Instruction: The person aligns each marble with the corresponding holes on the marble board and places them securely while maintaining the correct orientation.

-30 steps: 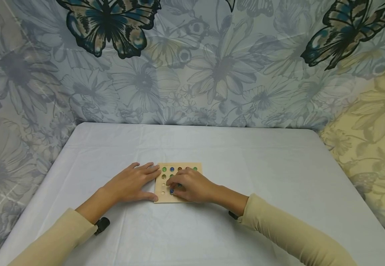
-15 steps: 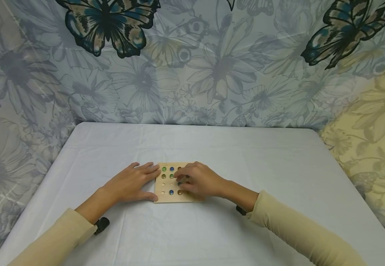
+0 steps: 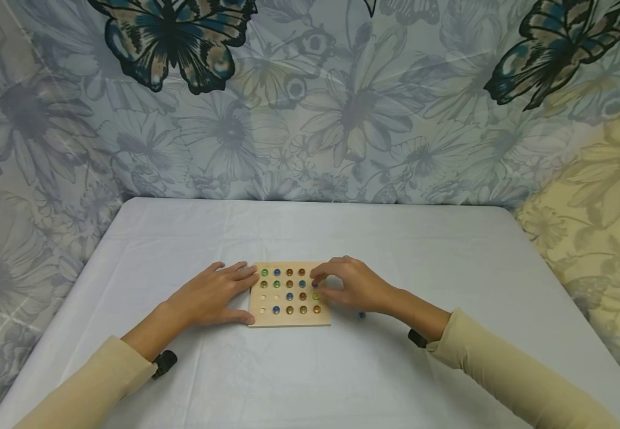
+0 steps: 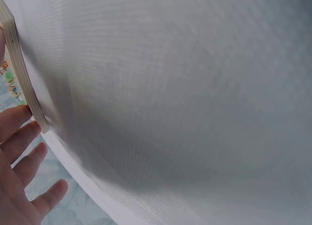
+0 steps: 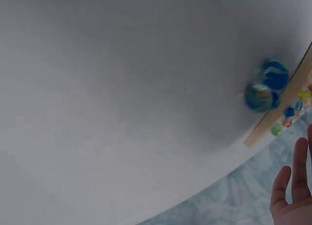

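Note:
A light wooden board [image 3: 283, 320] lies flat on the white table, its round hollows in rows. Coloured glass marbles sit in most of them, including a blue marble [image 3: 276, 310] in the front row; several hollows at the left are bare. My left hand [image 3: 215, 296] rests at the board's left edge with fingers straight, thumb near the front corner. Over the board's right edge hovers my right hand [image 3: 360, 286], fingers loosely bent, no marble seen between them. Loose blue marbles [image 5: 259, 97] lie beside the board in the right wrist view; the right hand mostly hides them in the head view.
A white cloth [image 3: 267, 381] covers the table [image 3: 422, 238]. Behind it hangs a floral curtain [image 3: 342, 119] with large butterflies. Dark wrist cameras [image 3: 165, 362] show below both sleeves.
My right hand has moved right, from over the front-row blue marble to the board's right edge, uncovering more marbles. That blue marble stays in its hollow. The left hand has not moved.

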